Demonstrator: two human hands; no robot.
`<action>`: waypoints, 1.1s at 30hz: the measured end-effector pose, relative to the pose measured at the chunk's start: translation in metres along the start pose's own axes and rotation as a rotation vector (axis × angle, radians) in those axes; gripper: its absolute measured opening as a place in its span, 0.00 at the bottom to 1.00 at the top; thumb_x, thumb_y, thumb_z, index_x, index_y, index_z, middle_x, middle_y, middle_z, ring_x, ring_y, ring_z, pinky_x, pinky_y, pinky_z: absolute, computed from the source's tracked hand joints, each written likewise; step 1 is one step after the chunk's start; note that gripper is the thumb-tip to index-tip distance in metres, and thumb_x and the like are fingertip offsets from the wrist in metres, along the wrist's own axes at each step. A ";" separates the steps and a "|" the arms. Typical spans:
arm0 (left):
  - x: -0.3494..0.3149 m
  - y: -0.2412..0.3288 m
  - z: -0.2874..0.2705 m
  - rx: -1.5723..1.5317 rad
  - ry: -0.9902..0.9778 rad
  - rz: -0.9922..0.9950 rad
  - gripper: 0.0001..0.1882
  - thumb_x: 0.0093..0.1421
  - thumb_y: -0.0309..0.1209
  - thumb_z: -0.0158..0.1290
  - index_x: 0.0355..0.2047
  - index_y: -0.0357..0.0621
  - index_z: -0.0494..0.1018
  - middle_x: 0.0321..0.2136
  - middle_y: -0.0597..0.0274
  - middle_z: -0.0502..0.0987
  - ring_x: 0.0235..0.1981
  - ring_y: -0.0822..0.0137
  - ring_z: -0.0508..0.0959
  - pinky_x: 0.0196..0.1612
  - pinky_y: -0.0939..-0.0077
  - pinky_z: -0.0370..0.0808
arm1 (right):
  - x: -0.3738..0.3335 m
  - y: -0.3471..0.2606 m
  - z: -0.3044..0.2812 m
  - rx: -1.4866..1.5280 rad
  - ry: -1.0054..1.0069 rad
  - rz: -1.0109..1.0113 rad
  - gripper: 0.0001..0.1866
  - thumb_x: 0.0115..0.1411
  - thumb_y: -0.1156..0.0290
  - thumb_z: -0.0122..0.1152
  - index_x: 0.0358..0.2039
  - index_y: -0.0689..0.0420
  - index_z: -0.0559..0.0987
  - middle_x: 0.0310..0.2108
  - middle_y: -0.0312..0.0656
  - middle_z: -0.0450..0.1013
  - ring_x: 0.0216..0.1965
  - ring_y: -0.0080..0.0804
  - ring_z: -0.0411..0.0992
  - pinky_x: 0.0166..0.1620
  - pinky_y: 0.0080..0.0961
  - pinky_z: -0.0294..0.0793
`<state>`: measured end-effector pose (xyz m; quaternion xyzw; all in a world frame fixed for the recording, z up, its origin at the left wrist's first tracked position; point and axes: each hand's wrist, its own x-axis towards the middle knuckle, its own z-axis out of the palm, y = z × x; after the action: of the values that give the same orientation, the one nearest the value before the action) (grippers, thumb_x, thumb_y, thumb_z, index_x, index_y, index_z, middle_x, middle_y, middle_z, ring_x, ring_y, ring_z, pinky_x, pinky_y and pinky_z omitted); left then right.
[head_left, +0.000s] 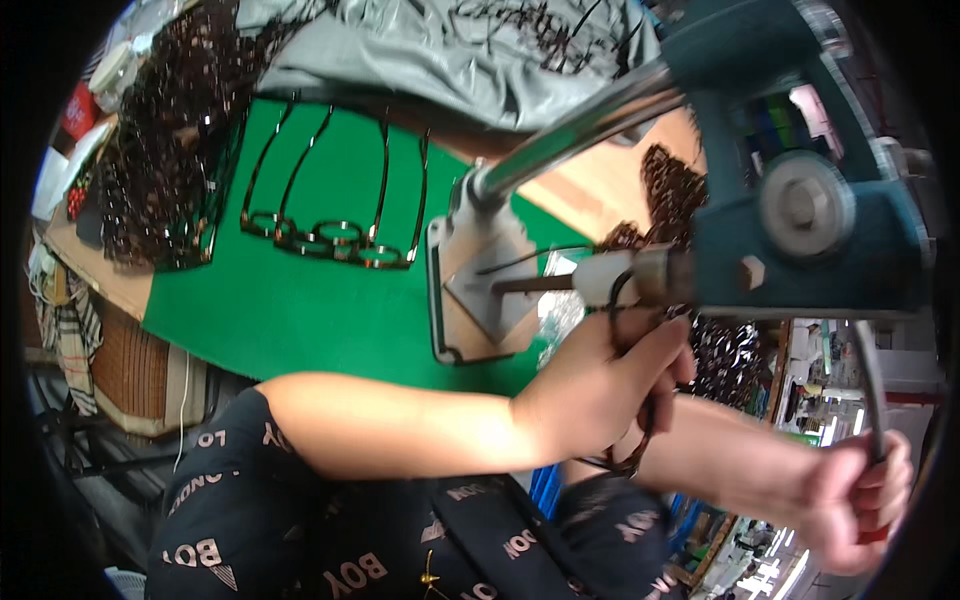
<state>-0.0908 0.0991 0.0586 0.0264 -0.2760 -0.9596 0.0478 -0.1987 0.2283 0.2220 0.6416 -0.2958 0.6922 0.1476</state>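
My left hand [605, 385] is closed on a dark eyeglass frame [632, 462], pinching it close below the ram [600, 281] of a bench press. Part of the frame is hidden behind my fingers, and one thin dark piece loops up beside the ram. My right hand [860, 500], slightly blurred, is wrapped round the metal lever [868, 375] of the press, near its red end. The blue-green press head [810, 250] fills the upper right, joined by a steel column [580, 130] to a grey base plate [490, 285].
Two assembled dark eyeglass frames [335, 240] lie on the green mat [290, 310] left of the base. A tall heap of dark frame parts [165, 140] stands at the far left. More dark parts [675, 190] are piled behind the press. Grey sheeting [390, 60] covers the back.
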 end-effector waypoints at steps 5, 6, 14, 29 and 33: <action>0.009 0.016 -0.014 0.051 -0.114 -0.064 0.19 0.65 0.41 0.38 0.29 0.38 0.70 0.15 0.59 0.74 0.15 0.75 0.71 0.18 0.85 0.65 | 0.014 0.007 0.012 -0.196 0.250 -0.011 0.09 0.39 0.66 0.53 0.18 0.55 0.64 0.19 0.38 0.56 0.28 0.31 0.55 0.37 0.27 0.52; 0.005 0.025 -0.024 0.056 -0.139 -0.111 0.20 0.65 0.41 0.37 0.30 0.38 0.71 0.15 0.58 0.74 0.14 0.74 0.71 0.17 0.85 0.65 | 0.007 0.010 0.007 -0.123 0.127 0.038 0.18 0.44 0.61 0.55 0.31 0.62 0.69 0.31 0.48 0.63 0.41 0.40 0.61 0.49 0.33 0.56; -0.065 0.058 -0.056 1.328 -0.174 0.062 0.24 0.58 0.46 0.48 0.14 0.39 0.70 0.09 0.58 0.68 0.10 0.62 0.67 0.18 0.72 0.65 | -0.169 0.033 0.025 -0.518 0.004 0.631 0.28 0.55 0.70 0.52 0.56 0.64 0.58 0.37 0.47 0.69 0.37 0.34 0.67 0.40 0.27 0.67; -0.073 0.107 -0.134 2.253 0.319 -0.111 0.24 0.45 0.54 0.56 0.17 0.42 0.72 0.15 0.56 0.71 0.22 0.54 0.74 0.27 0.65 0.70 | -0.289 0.007 0.038 -0.556 -0.011 1.199 0.23 0.57 0.78 0.50 0.54 0.61 0.61 0.39 0.42 0.69 0.40 0.27 0.67 0.45 0.21 0.66; -0.035 0.138 -0.120 2.277 0.429 0.466 0.16 0.47 0.42 0.57 0.25 0.42 0.69 0.23 0.58 0.71 0.30 0.57 0.73 0.34 0.66 0.71 | -0.311 0.002 0.043 -0.676 -0.093 1.181 0.20 0.55 0.81 0.52 0.50 0.63 0.65 0.40 0.45 0.69 0.41 0.31 0.68 0.48 0.25 0.65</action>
<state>-0.0357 -0.0770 0.0316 0.1636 -0.9568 -0.1048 0.2161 -0.1240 0.2560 -0.0821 0.3206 -0.8022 0.4980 -0.0756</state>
